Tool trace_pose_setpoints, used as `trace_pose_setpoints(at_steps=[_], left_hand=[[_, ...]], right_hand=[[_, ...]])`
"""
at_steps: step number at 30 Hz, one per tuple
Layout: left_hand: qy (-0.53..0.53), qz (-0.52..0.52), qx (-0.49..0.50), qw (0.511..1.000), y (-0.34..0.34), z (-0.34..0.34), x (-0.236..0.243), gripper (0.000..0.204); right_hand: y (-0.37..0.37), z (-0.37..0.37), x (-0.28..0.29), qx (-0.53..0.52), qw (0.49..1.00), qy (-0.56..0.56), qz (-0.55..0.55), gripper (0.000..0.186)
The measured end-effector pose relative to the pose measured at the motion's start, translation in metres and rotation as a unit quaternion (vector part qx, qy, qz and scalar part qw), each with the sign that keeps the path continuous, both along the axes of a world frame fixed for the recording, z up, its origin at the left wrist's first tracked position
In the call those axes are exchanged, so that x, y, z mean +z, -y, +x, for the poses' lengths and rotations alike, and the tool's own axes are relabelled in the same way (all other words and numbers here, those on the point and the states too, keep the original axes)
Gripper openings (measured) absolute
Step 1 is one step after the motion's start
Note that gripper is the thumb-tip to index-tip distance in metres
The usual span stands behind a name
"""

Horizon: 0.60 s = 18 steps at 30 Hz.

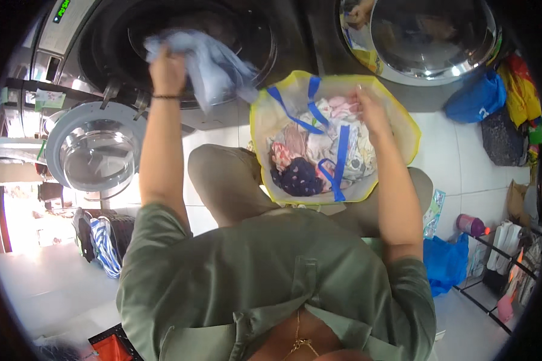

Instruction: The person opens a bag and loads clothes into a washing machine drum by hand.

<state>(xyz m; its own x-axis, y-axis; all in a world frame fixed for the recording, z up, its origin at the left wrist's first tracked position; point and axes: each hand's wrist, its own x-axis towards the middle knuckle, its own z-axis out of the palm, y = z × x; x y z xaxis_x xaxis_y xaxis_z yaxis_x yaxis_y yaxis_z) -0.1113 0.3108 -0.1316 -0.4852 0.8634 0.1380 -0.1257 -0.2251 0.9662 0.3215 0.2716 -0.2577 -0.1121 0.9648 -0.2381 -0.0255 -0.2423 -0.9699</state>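
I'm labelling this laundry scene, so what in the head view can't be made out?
- Head view: left hand's fingertips, hidden among the pale blue cloth's folds.
- Head view: lower layers in the yellow-rimmed bag, covered by the upper clothes.
- Head view: the left machine's opening, dark inside and partly behind the cloth.
- Head view: whether the right hand grips anything; too small.

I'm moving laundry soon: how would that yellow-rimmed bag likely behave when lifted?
The yellow-rimmed bag would probably sag and flex, since its rim kinks at several corners. It is likely fairly heavy, given the heaped clothes inside. Raised by just one blue strap, it might tip and spill, as its mouth stands wide open.
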Motion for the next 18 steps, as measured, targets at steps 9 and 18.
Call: trace_pose_setpoints(at_steps=[9,18], left_hand=[[-0.425,-0.157,-0.431,0.781,0.017,0.102,-0.105,0.025],[-0.760,-0.202,-0.466,0.406,0.094,0.142,-0.236,0.036]], right_hand=[[0.000,-0.001,0.003,0.014,1.000,0.018,0.013,0.031],[-0.018,-0.012,-0.037,0.078,0.993,0.029,0.081,0.025]])
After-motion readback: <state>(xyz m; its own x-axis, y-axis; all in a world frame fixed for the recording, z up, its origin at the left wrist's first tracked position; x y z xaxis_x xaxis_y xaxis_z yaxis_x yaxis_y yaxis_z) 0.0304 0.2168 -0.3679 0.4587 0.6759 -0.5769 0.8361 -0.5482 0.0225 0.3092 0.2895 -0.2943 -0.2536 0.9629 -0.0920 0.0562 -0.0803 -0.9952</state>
